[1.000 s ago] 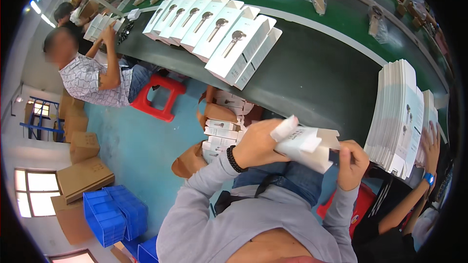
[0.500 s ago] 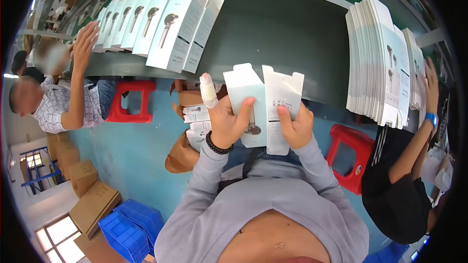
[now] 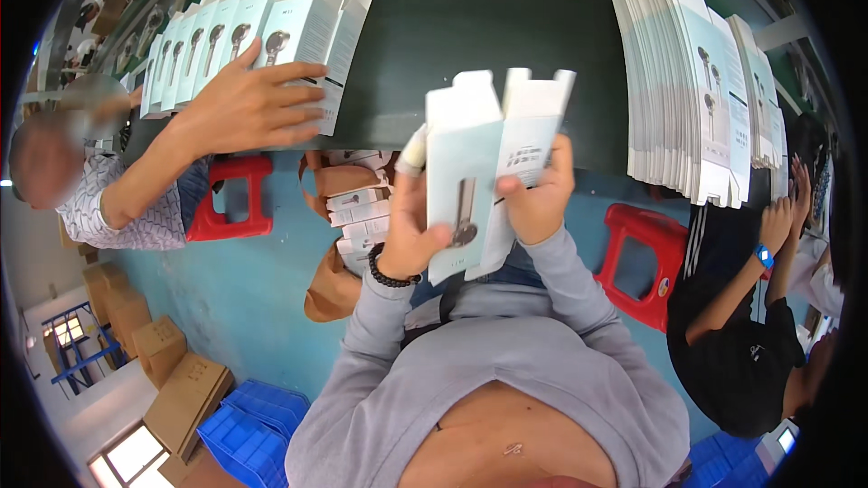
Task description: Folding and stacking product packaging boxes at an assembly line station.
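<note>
In front of my body I hold a pale blue and white folding carton (image 3: 461,149) with a dark handheld device printed on its front panel. Its top flaps stand up and the top end is unclosed. My left hand (image 3: 411,235), with a white wrap on one finger and a beaded bracelet at the wrist, grips the carton's left side. On the right side panel, my right hand (image 3: 545,198) presses with its thumb, its other fingers behind. A row of erected cartons (image 3: 217,36) stands at the table's left, and a co-worker's hand (image 3: 258,104) is spread over the nearest ones.
Flat cartons (image 3: 665,81) stand in a thick stack on the right of the dark table (image 3: 488,18). Below the table edge, a brown bag (image 3: 334,293) lies beside small white boxes (image 3: 362,212). Red stools (image 3: 644,262) flank me; another co-worker (image 3: 737,343) sits right.
The left co-worker's hand has come right, onto the row of cartons. The carton in my hands has turned and risen slightly, and my fingers have shifted on it.
</note>
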`<state>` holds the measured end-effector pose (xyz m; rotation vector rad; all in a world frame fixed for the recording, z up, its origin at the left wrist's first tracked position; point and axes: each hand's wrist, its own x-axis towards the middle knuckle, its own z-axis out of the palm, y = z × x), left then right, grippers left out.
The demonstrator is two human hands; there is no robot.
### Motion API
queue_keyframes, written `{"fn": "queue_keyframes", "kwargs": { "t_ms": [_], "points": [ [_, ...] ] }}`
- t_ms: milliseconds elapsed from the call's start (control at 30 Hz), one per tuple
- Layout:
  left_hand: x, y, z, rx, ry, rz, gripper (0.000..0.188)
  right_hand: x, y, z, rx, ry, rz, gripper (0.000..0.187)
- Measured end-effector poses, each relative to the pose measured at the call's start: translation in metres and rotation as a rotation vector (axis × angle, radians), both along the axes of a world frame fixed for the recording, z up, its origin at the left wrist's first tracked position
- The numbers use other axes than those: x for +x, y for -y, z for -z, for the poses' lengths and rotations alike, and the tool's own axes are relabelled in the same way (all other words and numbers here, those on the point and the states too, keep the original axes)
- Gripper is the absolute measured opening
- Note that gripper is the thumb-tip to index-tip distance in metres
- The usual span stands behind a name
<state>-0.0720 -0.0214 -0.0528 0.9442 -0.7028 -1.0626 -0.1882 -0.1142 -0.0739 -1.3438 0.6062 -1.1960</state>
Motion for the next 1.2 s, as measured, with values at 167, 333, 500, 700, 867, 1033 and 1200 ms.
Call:
{"fn": "queue_keyframes", "kwargs": {
  "t_ms": [167,333,500,700,867,1033,1200],
  "points": [
    [-0.007,-0.008,0.017,-0.038,-0.131,0.263,0.117,0.003,0.002,0.012,-0.176,-0.121,0.012,0.07],
    [-0.011,0.004,0.017,0.021,-0.066,0.089,0.121,-0.008,0.015,0.014,-0.293,-0.276,0.072,0.081],
    [-0.01,0.015,0.02,0.123,0.464,-0.216,0.12,-0.015,0.011,-0.01,0.099,0.072,-0.419,0.115],
    [-0.015,0.02,0.016,-0.139,1.018,0.046,0.12,-0.025,0.013,0.016,0.224,0.056,-0.419,0.115],
    [-0.006,0.03,0.019,-0.308,1.017,-0.048,0.103,-0.038,0.027,0.027,0.156,-0.066,-0.593,0.107],
    [0.002,0.032,0.001,-0.03,1.277,0.052,0.082,-0.039,0.024,0.026,0.102,-0.206,-0.558,0.101],
    [0.008,0.029,-0.013,0.073,1.147,0.077,0.077,-0.024,0.016,0.02,-0.089,-0.216,-0.477,0.095]
  ]
}}
